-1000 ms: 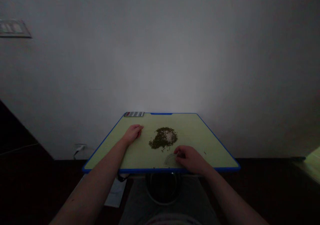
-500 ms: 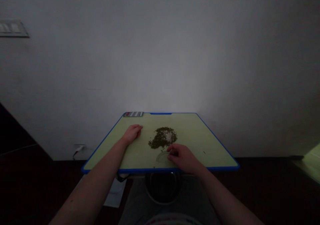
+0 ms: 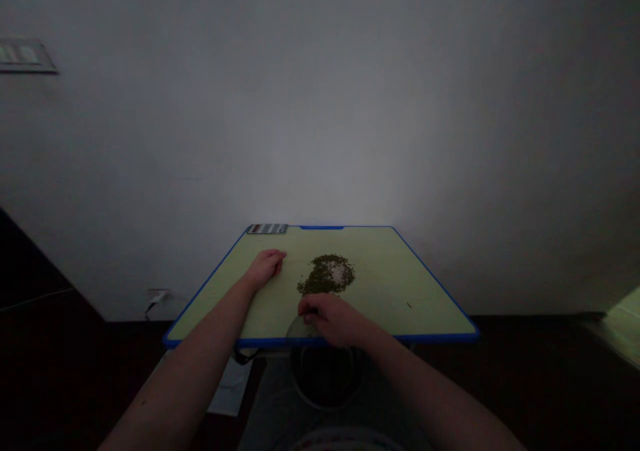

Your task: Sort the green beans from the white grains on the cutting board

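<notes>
The fingers (image 3: pixel 309 309) of the right hand (image 3: pixel 330 319) were curled together on a clear round dish (image 3: pixel 299 332), the left hand (image 3: pixel 265 268) lay loosely apart, and the heap of green seeds (image 3: pixel 326 274) remained on the blue-edged cutting board (image 3: pixel 400 284).

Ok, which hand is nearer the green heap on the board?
Right. The right hand is just in front of the green heap, almost at its edge; the left hand rests further off, to its left.
</notes>
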